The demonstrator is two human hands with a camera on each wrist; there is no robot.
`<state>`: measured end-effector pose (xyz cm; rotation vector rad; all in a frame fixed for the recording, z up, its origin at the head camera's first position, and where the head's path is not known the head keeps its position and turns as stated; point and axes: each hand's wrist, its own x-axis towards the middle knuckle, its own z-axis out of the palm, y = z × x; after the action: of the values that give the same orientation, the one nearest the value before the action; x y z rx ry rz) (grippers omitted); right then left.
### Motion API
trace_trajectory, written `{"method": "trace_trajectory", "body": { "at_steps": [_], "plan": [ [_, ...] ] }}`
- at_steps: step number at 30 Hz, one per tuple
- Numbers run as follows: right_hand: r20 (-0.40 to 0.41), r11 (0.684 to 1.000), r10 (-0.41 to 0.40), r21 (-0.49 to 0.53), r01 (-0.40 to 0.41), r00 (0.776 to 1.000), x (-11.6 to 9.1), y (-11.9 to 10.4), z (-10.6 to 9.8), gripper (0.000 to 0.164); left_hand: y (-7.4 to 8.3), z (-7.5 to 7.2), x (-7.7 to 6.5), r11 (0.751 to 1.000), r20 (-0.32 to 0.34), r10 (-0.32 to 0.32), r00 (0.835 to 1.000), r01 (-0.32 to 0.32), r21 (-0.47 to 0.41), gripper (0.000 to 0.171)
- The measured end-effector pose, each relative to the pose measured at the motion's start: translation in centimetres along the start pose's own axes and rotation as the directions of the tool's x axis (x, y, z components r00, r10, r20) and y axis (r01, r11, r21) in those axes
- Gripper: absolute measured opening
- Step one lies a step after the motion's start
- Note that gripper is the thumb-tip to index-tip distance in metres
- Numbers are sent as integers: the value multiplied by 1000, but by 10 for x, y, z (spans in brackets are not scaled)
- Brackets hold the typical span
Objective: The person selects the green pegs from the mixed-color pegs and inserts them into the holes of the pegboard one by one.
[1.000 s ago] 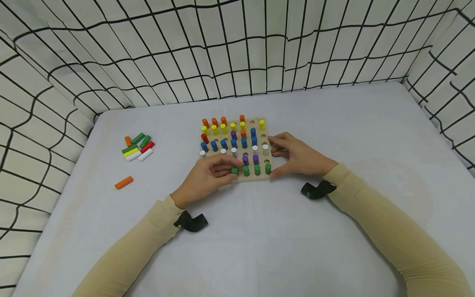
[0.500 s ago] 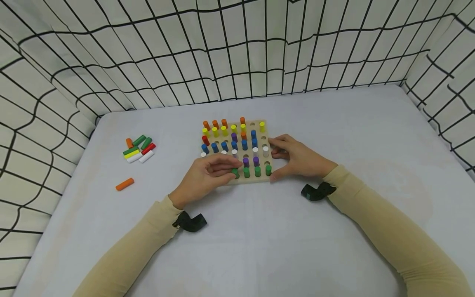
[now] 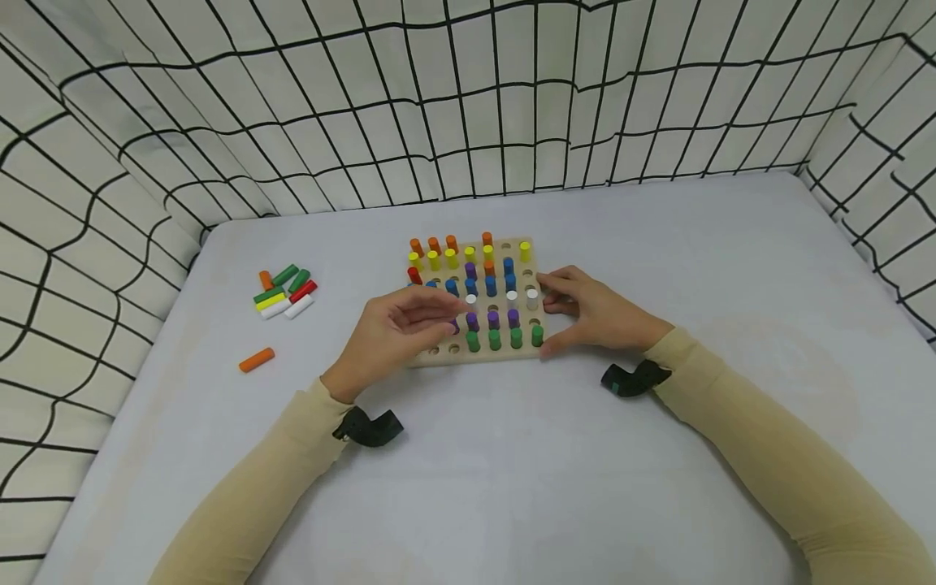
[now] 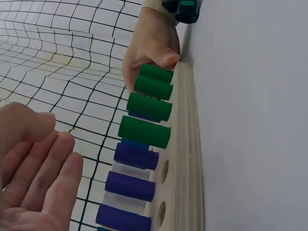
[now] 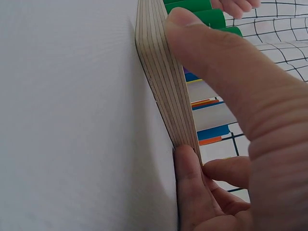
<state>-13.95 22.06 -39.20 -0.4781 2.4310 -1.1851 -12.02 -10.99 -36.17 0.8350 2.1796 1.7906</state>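
A wooden pegboard (image 3: 478,355) lies on the table with coloured pegs standing upright in rows. Over its left front part hovers my left hand (image 3: 391,333), hiding some pegs and holes. In the left wrist view, nothing is between the thumb and the loosely extended fingers (image 4: 60,185). My right hand (image 3: 595,313) grips the board's right side, thumb at the near corner and fingers along the edge. Green pegs (image 3: 494,340) fill part of the front row, with two bare holes (image 3: 444,349) showing to their left. Purple pegs (image 3: 493,319) stand just behind them.
Left of the board lies a small pile of loose pegs (image 3: 285,291), in green, red, white, yellow and orange. A single orange peg (image 3: 257,360) lies nearer on the white tabletop (image 3: 512,479). White walls with a black grid (image 3: 468,122) surround the table.
My left hand has come away from the front green peg, rising and drawing back to the left. The right hand keeps its grip on the board. The head view shifts slightly.
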Motion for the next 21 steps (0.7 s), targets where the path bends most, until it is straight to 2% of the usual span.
{"method": "trace_trajectory", "body": {
  "at_steps": [9, 15, 21],
  "plan": [
    [6, 1000, 5, -2, -5, 1000, -2, -3, 0, 120, 10, -24, 0, 997, -94, 57, 994, -51, 62, 30],
    [9, 1000, 3, -1, -3, 1000, -1, -2, 1, 119, 15, -46, 0, 994, -186, 2, 983, 19, 106, 31],
    [6, 1000, -2, 6, 2, 1000, -1, -1, 0, 119, 22, -70, -2, 996, -282, -26, 959, 49, 76, 33]
  ]
}}
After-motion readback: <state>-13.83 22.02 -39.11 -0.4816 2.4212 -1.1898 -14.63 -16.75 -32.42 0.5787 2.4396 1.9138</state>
